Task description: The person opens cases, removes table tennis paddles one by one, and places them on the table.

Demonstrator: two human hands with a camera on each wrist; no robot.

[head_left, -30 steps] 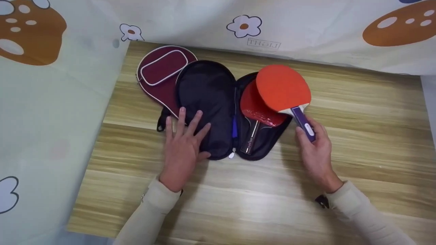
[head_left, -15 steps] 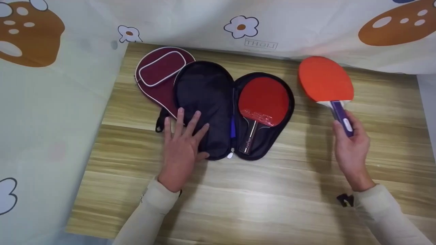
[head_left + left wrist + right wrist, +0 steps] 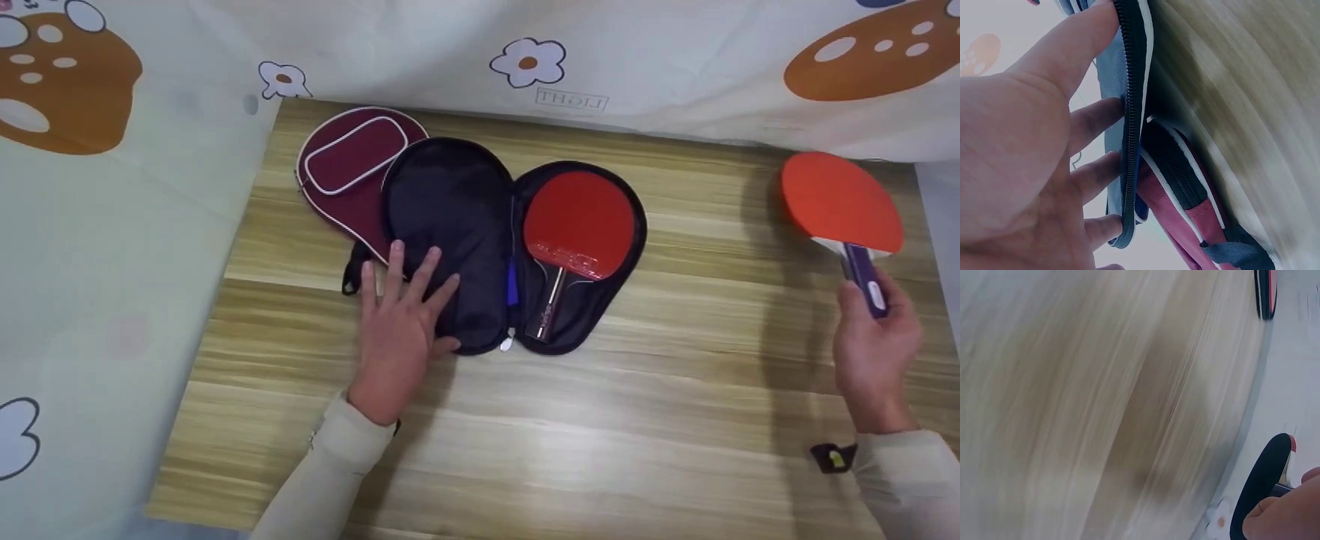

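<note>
The table tennis paddle with an orange-red rubber face, pale wedge and purple handle [image 3: 840, 201] is at the right of the frame, blade directed up and slightly left. Its handle is gripped in the right hand [image 3: 879, 352], thumb along the left side and fingers curled round. The right wrist view shows the opposite blade face as black, at lower right. The left hand [image 3: 399, 330] is well apart from this paddle, left of centre; its fingers are straight and spread, resting on the lower part of the left panel of the black, paddle-shaped fabric case [image 3: 450, 195].

The case lies open at centre. Its right panel contains the glossy red-faced paddle with a dark handle [image 3: 581, 221], handle toward the bottom of the frame. A silver zipper pull [image 3: 507, 343] sits at the lower end of the fold. The left panel overlaps the maroon fabric paddle case with white piping [image 3: 352, 154], upper left. Both cases lie on the wood-grain tabletop [image 3: 660, 420].
</note>
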